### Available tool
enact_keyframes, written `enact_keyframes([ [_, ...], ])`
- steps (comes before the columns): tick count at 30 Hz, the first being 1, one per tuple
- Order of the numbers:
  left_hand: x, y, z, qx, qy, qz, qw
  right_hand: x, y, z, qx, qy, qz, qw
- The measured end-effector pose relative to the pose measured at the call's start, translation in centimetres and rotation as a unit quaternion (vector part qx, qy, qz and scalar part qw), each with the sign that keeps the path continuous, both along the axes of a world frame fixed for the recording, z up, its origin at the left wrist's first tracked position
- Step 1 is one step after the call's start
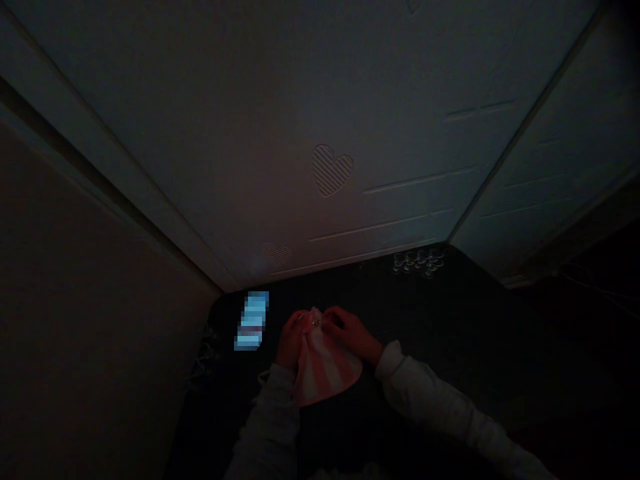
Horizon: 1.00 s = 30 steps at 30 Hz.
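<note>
Cloth (327,373) with pink and pale stripes is bunched between two hands at the lower centre of the frame, above the dark table (430,327), and its folds could spread or the small shiny piece (316,322) be fumbled if a grip slackens in this dimness. Left hand (291,343) reaches up from the bottom, fingers curled closed on the cloth's edge; the right hand (353,335) angles in from lower right, fingers bent with a small gap by the thumb, its fingertip hold impossible to tell.
</note>
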<state>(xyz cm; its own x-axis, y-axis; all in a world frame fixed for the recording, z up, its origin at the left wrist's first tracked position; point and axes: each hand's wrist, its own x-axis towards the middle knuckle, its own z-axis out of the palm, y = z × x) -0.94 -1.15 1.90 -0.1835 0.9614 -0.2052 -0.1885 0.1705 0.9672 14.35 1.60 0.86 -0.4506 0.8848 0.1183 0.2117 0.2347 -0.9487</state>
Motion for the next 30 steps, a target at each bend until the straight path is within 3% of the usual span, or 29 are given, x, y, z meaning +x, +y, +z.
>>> enact_keyframes([
  [12,0.36,-0.11,0.32,0.007,-0.002,0.0,1.0,0.03,0.07,-0.19,0.019,-0.014,-0.007,1.0],
  [30,0.22,-0.13,0.41,0.003,0.026,0.001,1.0,0.05,0.03,-0.18,-0.01,0.01,0.002,1.0],
])
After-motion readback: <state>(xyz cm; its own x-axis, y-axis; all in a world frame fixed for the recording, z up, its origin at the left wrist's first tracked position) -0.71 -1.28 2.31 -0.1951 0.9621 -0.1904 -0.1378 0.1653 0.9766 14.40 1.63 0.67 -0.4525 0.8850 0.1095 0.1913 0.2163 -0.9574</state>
